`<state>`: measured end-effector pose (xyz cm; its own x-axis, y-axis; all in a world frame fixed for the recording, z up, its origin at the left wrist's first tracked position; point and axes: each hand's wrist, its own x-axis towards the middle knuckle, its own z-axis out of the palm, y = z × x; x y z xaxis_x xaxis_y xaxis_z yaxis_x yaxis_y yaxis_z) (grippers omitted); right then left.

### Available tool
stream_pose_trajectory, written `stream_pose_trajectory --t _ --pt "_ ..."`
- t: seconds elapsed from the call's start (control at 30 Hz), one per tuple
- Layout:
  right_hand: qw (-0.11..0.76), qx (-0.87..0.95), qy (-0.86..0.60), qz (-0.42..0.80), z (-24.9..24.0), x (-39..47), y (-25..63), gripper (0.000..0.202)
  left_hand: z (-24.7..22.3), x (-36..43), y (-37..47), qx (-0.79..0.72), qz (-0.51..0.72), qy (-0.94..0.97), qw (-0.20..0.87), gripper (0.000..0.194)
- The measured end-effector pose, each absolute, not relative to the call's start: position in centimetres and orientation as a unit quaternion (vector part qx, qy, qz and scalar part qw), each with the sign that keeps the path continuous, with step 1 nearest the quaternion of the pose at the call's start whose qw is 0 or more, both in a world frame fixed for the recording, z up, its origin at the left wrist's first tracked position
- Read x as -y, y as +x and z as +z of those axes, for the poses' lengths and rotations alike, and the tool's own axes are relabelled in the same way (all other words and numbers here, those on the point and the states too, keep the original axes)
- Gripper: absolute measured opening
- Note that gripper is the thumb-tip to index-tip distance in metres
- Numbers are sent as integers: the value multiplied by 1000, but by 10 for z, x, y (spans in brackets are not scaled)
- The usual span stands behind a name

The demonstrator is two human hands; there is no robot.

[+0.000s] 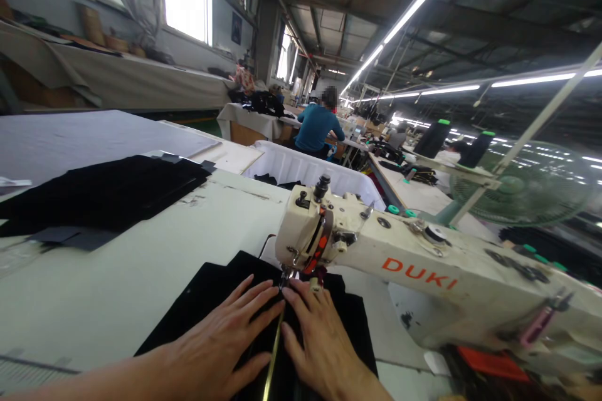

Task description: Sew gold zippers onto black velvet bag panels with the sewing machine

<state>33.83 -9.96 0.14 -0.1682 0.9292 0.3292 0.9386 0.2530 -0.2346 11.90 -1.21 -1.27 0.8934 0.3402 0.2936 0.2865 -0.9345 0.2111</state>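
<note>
A piece of black fabric (200,297) lies on the pale table under the head of a sewing machine (301,225). Down its middle, toward me, runs a narrow gold-coloured strip (271,366), perhaps a zipper or trim. My left hand (226,332) rests flat on the fabric left of the strip, fingers stretched toward the presser foot (285,277). On the strip's other side my right hand (320,332) presses down with its fingers spread, the fingertips close to the foot. The needle tip is hard to make out between the fingers.
A stack of black fabric pieces (108,194) lies at left. Behind the machine stands a white plastic bin (320,169) holding dark cloth. Thread cones (433,138) and a fan (512,185) are at right, thread snips (540,322) on the machine. A person in blue (317,128) sits farther back.
</note>
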Motion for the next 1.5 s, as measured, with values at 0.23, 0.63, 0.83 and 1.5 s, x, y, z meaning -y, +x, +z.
stream_pose_trajectory --t 0.23,0.63,0.83,1.5 --pt "277 778 -560 -72 -2 113 338 28 -19 19 111 -168 159 972 36 74" --pt "267 783 -548 -122 -14 115 337 32 -27 6 114 -155 183 971 11 79" --pt "270 780 -542 -156 -20 112 336 30 -26 5 117 -147 209 967 8 77" --pt "208 804 -535 -158 -7 111 339 34 -24 4 115 -152 176 969 84 82"
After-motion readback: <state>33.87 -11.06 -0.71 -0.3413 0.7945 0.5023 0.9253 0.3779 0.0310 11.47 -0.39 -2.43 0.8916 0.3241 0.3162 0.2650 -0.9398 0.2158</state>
